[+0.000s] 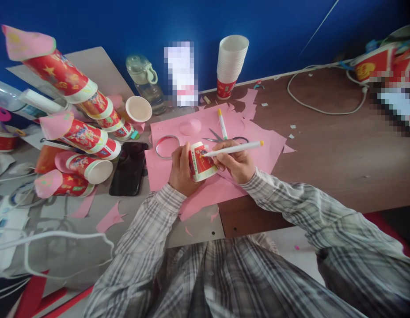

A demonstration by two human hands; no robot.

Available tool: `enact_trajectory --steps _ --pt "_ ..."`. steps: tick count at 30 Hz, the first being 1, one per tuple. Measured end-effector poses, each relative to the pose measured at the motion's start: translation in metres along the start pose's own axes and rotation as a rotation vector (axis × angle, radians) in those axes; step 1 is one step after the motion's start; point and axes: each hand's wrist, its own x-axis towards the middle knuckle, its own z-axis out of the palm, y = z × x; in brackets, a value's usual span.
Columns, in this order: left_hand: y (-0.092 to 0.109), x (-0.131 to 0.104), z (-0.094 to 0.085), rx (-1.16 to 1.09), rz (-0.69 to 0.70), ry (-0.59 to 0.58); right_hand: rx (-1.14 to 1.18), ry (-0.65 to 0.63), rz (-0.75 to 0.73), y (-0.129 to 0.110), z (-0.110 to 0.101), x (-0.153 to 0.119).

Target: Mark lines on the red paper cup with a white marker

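Observation:
A red and white paper cup is gripped on its left side by my left hand. Between the fingers of my right hand is a white marker with a yellow end, its tip at the cup's printed side. Both hands are over pink paper spread on the table. Just beyond them lie scissors, partly covered by my right hand, and a second marker with a yellow cap. A roll of clear tape sits to the left of the cup.
Rockets of joined paper cups with pink cones crowd the left side, beside a black phone. A water bottle and a tall cup stack stand by the blue wall. A white cable loops at the back right.

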Motion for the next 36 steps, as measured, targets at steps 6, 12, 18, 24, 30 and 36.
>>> enact_trajectory --steps 6,12,18,24,30,36 --pt "-0.0012 -0.0013 0.002 -0.022 -0.009 0.013 -0.067 -0.043 0.021 0.0013 -0.0024 -0.0041" --pt "-0.0017 -0.0018 0.0007 -0.026 -0.005 0.0 -0.078 -0.02 0.011 -0.0001 0.0001 -0.0035" --pt "-0.0017 -0.0026 0.0017 -0.028 -0.02 -0.003 -0.186 0.004 0.006 -0.0017 0.0019 -0.0044" --pt "-0.0016 -0.0027 0.0024 -0.029 -0.012 0.004 -0.242 -0.015 0.009 0.0003 -0.0003 -0.0059" --pt "-0.002 -0.0027 0.0014 -0.033 -0.017 -0.002 -0.227 -0.018 0.021 -0.0034 0.0006 -0.0051" --pt "-0.0019 -0.0022 0.0007 -0.045 -0.022 -0.007 -0.263 -0.031 0.014 -0.0033 0.0004 -0.0058"
